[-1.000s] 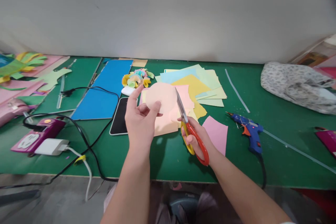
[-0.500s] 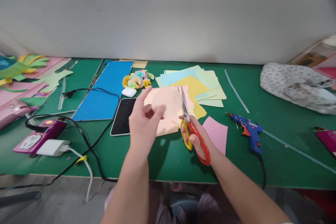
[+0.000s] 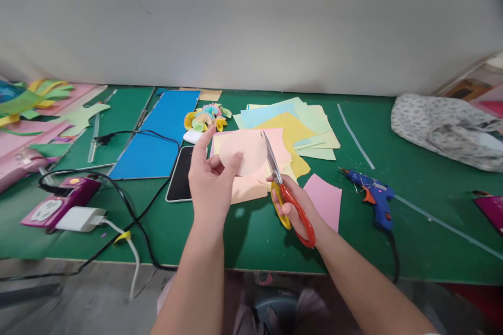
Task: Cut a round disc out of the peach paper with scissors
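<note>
My left hand (image 3: pixel 214 172) pinches a pale peach paper circle (image 3: pixel 247 149) between thumb and fingers, holding it above the green table. In my right hand (image 3: pixel 293 201) are scissors (image 3: pixel 278 174) with one red and one yellow handle loop; their blades point up and to the left, close to the circle's right edge. Whether the blades touch the paper I cannot tell. Beneath the circle lie pink and peach paper sheets (image 3: pixel 249 191), partly hidden by it. A pink paper piece (image 3: pixel 324 201) rests just right of my right hand.
Behind are stacked coloured sheets (image 3: pixel 314 120) and small curled paper pieces (image 3: pixel 207 116). A phone (image 3: pixel 181 175) and blue board (image 3: pixel 157 136) lie left, near a purple power strip (image 3: pixel 61 201) with trailing cables. A blue glue gun (image 3: pixel 371 193) lies right, before a patterned cloth bag (image 3: pixel 440 125).
My left hand and the paper circle have shifted slightly left. The scissor blades have tilted left, and they look closer together than before.
</note>
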A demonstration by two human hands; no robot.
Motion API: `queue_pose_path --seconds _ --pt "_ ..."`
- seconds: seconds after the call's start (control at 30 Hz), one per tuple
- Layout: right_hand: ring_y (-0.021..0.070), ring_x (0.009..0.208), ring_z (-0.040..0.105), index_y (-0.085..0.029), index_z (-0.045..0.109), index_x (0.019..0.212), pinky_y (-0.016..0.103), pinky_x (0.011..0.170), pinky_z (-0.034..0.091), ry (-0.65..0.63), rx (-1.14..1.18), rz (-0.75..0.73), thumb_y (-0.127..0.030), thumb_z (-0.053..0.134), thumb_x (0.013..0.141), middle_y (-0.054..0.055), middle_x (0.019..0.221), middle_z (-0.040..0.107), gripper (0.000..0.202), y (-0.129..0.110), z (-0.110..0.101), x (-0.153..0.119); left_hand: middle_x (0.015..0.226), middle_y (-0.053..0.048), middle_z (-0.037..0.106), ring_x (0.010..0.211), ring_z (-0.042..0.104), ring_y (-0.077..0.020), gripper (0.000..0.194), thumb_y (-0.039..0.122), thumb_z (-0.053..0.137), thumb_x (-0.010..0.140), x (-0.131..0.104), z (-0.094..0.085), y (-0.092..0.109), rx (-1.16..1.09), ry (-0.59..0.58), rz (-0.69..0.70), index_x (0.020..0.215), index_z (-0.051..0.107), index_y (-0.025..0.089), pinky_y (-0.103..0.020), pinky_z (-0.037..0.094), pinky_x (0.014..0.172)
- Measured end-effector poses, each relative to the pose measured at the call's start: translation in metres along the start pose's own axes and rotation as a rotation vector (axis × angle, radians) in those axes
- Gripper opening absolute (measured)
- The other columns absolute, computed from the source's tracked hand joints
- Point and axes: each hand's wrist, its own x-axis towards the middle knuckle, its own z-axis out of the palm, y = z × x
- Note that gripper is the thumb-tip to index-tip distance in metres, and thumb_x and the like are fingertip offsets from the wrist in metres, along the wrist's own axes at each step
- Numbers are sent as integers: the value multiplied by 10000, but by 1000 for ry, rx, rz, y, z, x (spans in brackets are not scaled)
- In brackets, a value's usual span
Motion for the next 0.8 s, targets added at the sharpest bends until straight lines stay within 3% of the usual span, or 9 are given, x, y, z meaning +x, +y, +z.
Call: queue_pose_path --seconds 0.37,0.8 --pt "185 719 529 -268 595 1368 345 642 444 -20 30 -67 -1053 642 667 26 1000 593 1054 12 -1 3 689 27 749 565 633 -135 721 247 886 723 -4 -3 3 101 -133 -22 1419 702 215 -235 548 573" --pt "145 595 444 -242 660 1285 293 525 367 -34 -28 -43 -961 687 770 -36 772 531 885 2 -3 -1 735 25 767 585 664 -123 692 285 892 734 -1 -3 4 58 -43 -33 1394 698 211 -209 579 559"
